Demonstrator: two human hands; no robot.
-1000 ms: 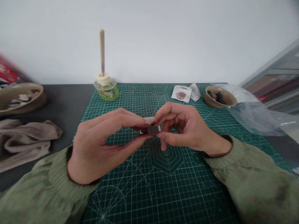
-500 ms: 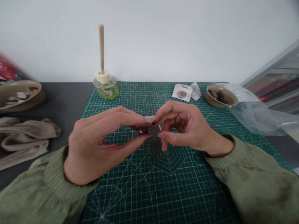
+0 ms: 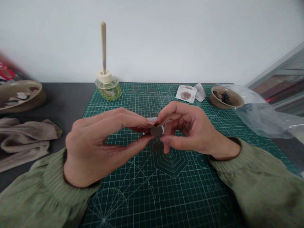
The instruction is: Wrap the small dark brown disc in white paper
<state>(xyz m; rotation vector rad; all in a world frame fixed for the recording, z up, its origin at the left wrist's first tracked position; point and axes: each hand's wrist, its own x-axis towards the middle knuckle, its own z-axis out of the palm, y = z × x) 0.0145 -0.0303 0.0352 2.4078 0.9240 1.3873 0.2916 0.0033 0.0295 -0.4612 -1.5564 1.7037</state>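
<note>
Between my two hands is a small grey-brown disc (image 3: 156, 131), its flat face toward me. My left hand (image 3: 104, 142) pinches the disc's left side between fingers and thumb. My right hand (image 3: 185, 126) is closed at its other side, index fingertip on the upper edge and thumb by the lower right. Something whitish (image 3: 152, 119) shows behind the fingertips; most of it is hidden, and I cannot make out what it is. Both hands are above a green cutting mat (image 3: 142, 202) with white grid lines.
A glass diffuser bottle (image 3: 108, 87) with wooden sticks stands at the back left. Back right are white paper packets (image 3: 186, 94), a small bowl of dark pieces (image 3: 226, 104) and a clear plastic bag (image 3: 263, 118). On the left are a larger bowl (image 3: 35, 103) and a brown cloth (image 3: 28, 139).
My right thumb has drawn slightly down from the disc's edge, so more of its face shows. The left hand keeps its pinch. The view has shifted a little.
</note>
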